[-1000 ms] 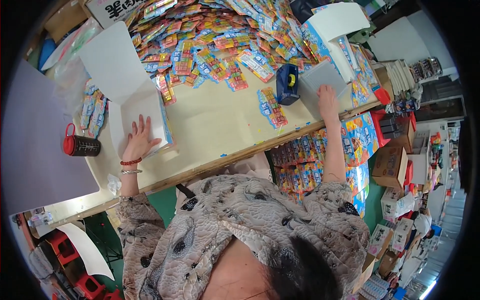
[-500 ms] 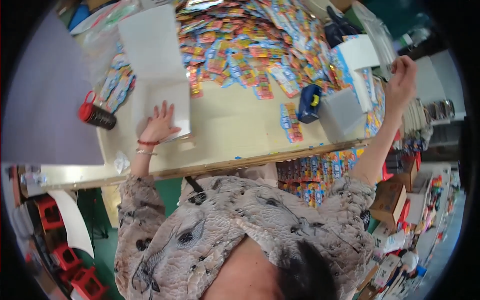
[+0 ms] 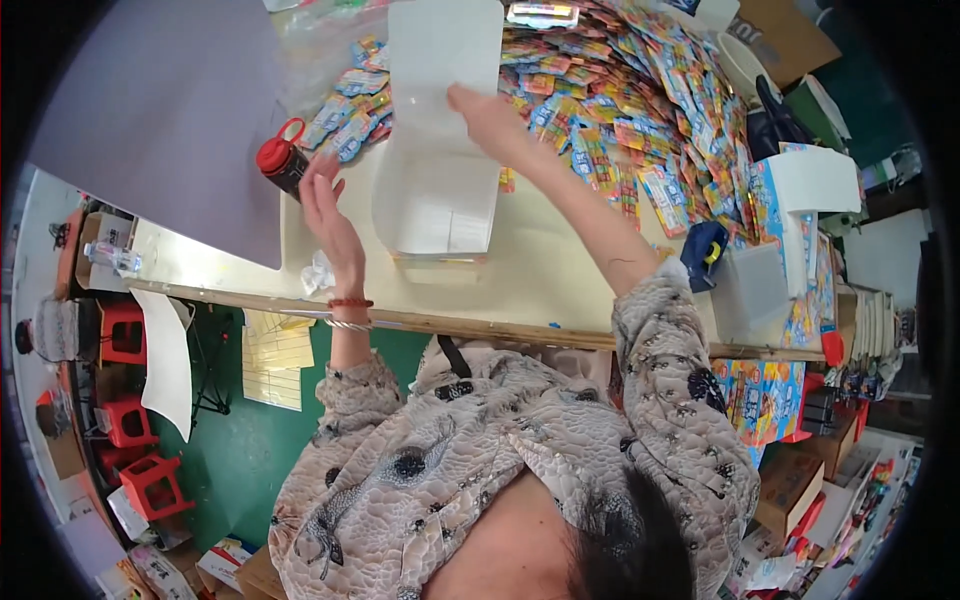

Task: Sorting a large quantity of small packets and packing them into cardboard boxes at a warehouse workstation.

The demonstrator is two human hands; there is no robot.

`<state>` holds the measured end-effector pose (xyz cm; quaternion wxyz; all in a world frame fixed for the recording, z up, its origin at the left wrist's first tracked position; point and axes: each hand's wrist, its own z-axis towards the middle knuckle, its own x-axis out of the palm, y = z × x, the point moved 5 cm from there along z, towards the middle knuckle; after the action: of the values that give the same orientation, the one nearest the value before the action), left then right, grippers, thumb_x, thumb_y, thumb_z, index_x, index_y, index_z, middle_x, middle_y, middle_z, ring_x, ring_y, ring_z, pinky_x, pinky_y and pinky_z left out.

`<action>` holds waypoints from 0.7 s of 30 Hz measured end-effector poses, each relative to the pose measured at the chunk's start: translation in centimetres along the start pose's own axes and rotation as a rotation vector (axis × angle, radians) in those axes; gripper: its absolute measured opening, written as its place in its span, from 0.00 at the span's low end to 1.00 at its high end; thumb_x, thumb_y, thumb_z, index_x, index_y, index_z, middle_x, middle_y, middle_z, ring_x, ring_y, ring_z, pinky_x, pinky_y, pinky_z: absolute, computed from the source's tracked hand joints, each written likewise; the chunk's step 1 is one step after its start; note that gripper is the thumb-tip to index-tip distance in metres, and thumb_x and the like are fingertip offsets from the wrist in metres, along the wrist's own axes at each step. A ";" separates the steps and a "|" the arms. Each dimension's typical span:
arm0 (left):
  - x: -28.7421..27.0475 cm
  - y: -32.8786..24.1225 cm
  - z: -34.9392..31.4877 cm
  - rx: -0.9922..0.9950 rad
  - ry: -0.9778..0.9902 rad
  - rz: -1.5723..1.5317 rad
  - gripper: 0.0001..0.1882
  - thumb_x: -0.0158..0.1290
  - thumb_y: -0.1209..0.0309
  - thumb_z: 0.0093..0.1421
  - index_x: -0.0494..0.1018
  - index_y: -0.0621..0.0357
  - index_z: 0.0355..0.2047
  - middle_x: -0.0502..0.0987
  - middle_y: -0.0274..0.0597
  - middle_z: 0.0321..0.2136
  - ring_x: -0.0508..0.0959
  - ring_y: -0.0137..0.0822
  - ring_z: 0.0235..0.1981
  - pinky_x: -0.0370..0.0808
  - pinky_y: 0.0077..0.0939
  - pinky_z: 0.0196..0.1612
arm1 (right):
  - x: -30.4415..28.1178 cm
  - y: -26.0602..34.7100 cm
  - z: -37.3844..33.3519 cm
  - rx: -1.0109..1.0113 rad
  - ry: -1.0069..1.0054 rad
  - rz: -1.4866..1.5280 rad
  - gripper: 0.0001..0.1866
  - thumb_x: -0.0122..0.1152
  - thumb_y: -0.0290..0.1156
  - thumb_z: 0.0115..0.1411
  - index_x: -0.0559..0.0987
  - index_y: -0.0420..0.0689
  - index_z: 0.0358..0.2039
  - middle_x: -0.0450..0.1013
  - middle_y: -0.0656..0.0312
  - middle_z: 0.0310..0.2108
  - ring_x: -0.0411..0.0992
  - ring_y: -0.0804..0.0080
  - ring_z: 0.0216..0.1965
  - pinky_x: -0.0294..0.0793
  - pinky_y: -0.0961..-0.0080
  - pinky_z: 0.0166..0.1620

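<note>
A white box [image 3: 385, 215] stands on the table with its long lid flap [image 3: 445, 45] folded back, and its white inside shows. My right hand [image 3: 492, 122] reaches across the box near the base of the flap. Its fingertips sit close together over the white surface, and I cannot make out whether they hold anything. My left hand [image 3: 332, 222] is raised just left of the box, fingers stretched out and nothing in them. Behind that hand stands a black bottle [image 3: 290, 172] with a red lid.
A big heap of colourful small packs [image 3: 620, 100] covers the back right, with a smaller pile [image 3: 352, 120] behind the bottle. At the right are a dark blue object [image 3: 705, 252] with a yellow part and a translucent box [image 3: 752, 290]. Crumpled tissue [image 3: 318, 273] lies near the front edge [image 3: 500, 325].
My right hand has come from the far right, where it held clear plastic, to above the white box. My left hand has lifted off the box to its left side. The view has shifted.
</note>
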<state>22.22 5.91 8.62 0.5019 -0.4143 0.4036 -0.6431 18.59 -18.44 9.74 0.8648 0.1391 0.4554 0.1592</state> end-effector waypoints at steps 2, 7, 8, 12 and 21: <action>0.6 0.0 -1.3 0.155 0.165 0.237 0.22 0.40 0.61 0.67 0.63 0.60 0.56 0.71 0.48 0.52 0.70 0.42 0.53 0.65 0.35 0.55 | 3.5 -0.7 -0.6 -0.084 0.127 -0.140 0.10 0.44 0.22 0.56 0.69 0.42 0.39 0.72 0.49 0.32 0.73 0.49 0.37 0.73 0.58 0.39; 7.6 3.1 -5.5 0.331 0.963 0.925 0.26 0.44 0.57 0.65 0.60 0.52 0.60 0.65 0.44 0.59 0.64 0.48 0.59 0.60 0.45 0.60 | 8.1 -1.1 -1.2 -0.135 0.303 -0.319 0.12 0.48 0.23 0.54 0.70 0.43 0.41 0.73 0.50 0.36 0.74 0.51 0.39 0.74 0.60 0.41; 8.6 4.2 -6.5 0.253 1.163 1.185 0.29 0.42 0.55 0.65 0.57 0.52 0.63 0.61 0.43 0.61 0.59 0.50 0.62 0.58 0.48 0.62 | 8.8 -1.1 -1.4 -0.110 0.363 -0.343 0.12 0.49 0.23 0.54 0.70 0.43 0.40 0.73 0.51 0.37 0.74 0.52 0.40 0.74 0.61 0.41; 8.3 14.0 -8.4 0.080 1.487 1.354 0.41 0.36 0.42 0.62 0.45 0.55 0.66 0.47 0.47 0.67 0.39 0.48 0.69 0.45 0.59 0.65 | 9.6 -1.1 -2.9 -0.274 0.340 -0.419 0.10 0.50 0.23 0.52 0.73 0.43 0.37 0.73 0.54 0.37 0.74 0.56 0.40 0.74 0.62 0.43; 4.3 15.8 -7.1 0.070 1.411 1.245 0.37 0.36 0.45 0.63 0.47 0.52 0.66 0.45 0.49 0.67 0.40 0.55 0.67 0.47 0.62 0.63 | -4.5 -10.0 -9.0 0.583 -0.439 0.335 0.13 0.57 0.29 0.57 0.73 0.38 0.42 0.74 0.53 0.38 0.72 0.56 0.42 0.71 0.64 0.43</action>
<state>19.83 -0.25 -7.99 0.4071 0.3766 0.7437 -0.3732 10.19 -28.49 4.34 0.8278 0.4818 0.2571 0.1285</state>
